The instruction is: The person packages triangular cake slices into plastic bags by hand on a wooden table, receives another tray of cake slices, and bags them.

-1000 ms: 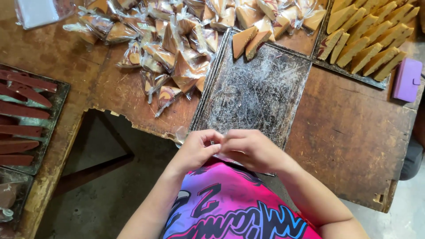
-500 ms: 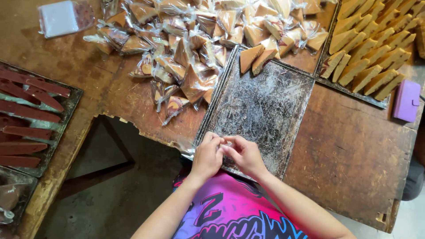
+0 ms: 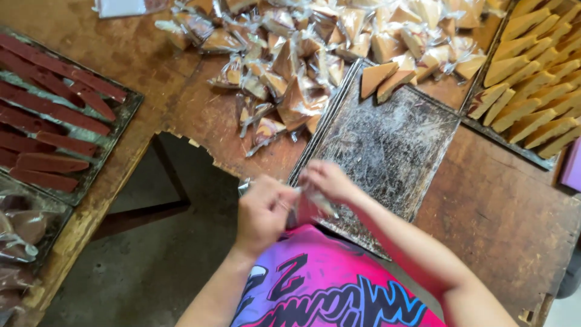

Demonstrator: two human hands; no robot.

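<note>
My left hand (image 3: 261,211) and my right hand (image 3: 327,180) meet at the near edge of a worn metal tray (image 3: 393,151). Between their fingers is a thin clear plastic wrapper (image 3: 311,198), blurred by motion. What is inside it is hidden by my fingers. Two unwrapped tan wedge-shaped pieces (image 3: 382,79) lie at the tray's far end. Beyond the hands, a heap of wrapped tan wedges (image 3: 302,54) in clear plastic covers the wooden table (image 3: 496,212).
A tray of tan wedges (image 3: 532,91) stands at the far right, with a purple object (image 3: 572,166) beside it. A tray of dark red strips (image 3: 48,115) sits at the left. The table has a broken notch (image 3: 181,181) near my left arm. Bagged brown pieces (image 3: 18,242) lie lower left.
The view has shifted closer to the table. My hands have moved up to the tray's near edge and pulled slightly apart, the clear wrapper stretched between them.
</note>
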